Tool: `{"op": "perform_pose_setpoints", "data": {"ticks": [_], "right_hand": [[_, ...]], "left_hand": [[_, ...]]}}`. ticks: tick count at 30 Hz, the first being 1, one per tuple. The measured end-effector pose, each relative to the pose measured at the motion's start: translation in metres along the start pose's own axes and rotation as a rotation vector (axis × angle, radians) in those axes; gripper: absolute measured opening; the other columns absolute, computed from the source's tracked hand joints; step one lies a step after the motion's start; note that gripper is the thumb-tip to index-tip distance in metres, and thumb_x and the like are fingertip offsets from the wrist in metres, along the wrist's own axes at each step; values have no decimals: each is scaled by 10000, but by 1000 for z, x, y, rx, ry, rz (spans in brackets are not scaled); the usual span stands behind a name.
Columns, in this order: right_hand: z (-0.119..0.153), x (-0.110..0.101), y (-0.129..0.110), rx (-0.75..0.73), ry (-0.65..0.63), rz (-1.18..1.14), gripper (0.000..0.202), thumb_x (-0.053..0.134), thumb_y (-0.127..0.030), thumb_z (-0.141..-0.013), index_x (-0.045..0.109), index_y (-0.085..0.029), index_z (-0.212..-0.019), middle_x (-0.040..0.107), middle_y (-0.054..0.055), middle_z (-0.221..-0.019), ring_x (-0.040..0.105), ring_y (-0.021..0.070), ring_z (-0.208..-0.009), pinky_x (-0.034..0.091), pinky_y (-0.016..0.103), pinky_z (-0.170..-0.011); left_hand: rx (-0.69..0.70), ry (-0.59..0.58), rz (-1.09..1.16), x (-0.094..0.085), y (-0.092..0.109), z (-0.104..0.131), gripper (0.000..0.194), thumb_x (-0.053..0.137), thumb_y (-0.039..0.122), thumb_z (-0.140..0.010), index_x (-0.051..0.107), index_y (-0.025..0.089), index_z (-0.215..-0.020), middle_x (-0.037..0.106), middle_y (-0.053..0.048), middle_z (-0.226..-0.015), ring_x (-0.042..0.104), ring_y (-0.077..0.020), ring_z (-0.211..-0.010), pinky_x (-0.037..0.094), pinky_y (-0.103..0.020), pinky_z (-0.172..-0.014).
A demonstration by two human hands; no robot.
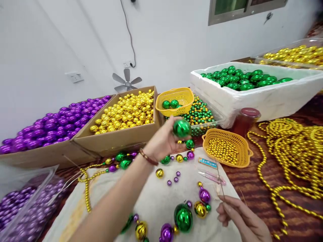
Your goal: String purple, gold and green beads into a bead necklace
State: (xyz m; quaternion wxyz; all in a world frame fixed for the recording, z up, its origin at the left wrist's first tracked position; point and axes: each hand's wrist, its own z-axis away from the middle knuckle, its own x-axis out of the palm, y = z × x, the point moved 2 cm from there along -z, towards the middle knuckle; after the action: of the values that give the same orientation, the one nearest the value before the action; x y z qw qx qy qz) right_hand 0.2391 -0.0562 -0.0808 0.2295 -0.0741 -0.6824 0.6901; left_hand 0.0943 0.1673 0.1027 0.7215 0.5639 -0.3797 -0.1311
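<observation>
– How's the left hand (163,142) placed?
– Well forward, near the middle; the left arm (118,196) stretches in from the lower left, and the wrist (141,165) is close to straight, fingers and thumb spread round in a grip
– And the right hand (241,215)?
– Lower and nearer, at the right, thumb and forefinger pinched, the other fingers curled in underneath

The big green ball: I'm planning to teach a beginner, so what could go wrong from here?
The green ball looks smooth and is held up in the left hand, so it might slip and scatter the loose purple beads on the cloth.
The thin needle-like strand in the right hand could snag the pink snips beside it.
</observation>
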Motion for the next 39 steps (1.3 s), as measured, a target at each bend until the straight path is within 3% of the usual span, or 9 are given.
{"op": "perform_pose_setpoints", "data": {"ticks": [4, 7, 13, 19, 25, 39], "right_hand": [[2, 9, -12, -42, -60, 99, 208, 627, -354, -892, 725, -228, -1026, 707, 45, -756, 663, 173, -628, 555, 224, -578], [11, 18, -13, -45, -74, 111, 211, 598, -354, -910, 713, -222, -1027, 693, 34, -723, 650, 155, -608, 531, 211, -564], [16, 26, -15, -132, -60, 185, 217, 561, -328, -930, 707, -201, -1028, 603, -5, -593, 545, 113, -480, 454, 202, -472], [22, 21, -18, -147, -45, 278, 246, 532, -348, -939, 706, -196, -1024, 532, -27, -547, 490, 102, -441, 391, 187, -414], [30, 21, -14, -136, -48, 361, 260, 519, -354, -939, 710, -188, -1001, 520, -39, -507, 473, 91, -396, 367, 184, -398], [32, 30, -20, -83, -48, 278, 291, 520, -377, -937, 706, -163, -1005, 523, -25, -524, 463, 100, -409, 372, 201, -401]], "left_hand": [[-2, 110, 20, 8, -69, 38, 301, 592, 427, -877, 561, 283, -1139, 586, -64, -1130, 633, -200, -896, 561, -335, -660], [31, 199, 80, 2, -92, 51, 311, 638, 301, -863, 571, 274, -1166, 560, -66, -1235, 598, -191, -976, 562, -366, -756], [-21, 161, 310, -10, -91, 50, 301, 588, 189, -893, 617, 181, -1192, 599, -111, -1263, 594, -191, -1055, 488, -406, -966], [-98, 211, 492, -13, -92, 46, 304, 578, 282, -911, 618, 144, -1180, 618, -144, -1252, 617, -254, -1104, 521, -396, -943], [-142, 279, 613, -11, -94, 38, 302, 584, 323, -908, 615, 105, -1115, 663, -152, -1158, 656, -259, -1049, 570, -347, -884], [-166, 299, 601, 0, -95, 39, 339, 584, 364, -903, 594, 97, -1110, 681, -153, -1096, 686, -230, -957, 581, -346, -871]]}}
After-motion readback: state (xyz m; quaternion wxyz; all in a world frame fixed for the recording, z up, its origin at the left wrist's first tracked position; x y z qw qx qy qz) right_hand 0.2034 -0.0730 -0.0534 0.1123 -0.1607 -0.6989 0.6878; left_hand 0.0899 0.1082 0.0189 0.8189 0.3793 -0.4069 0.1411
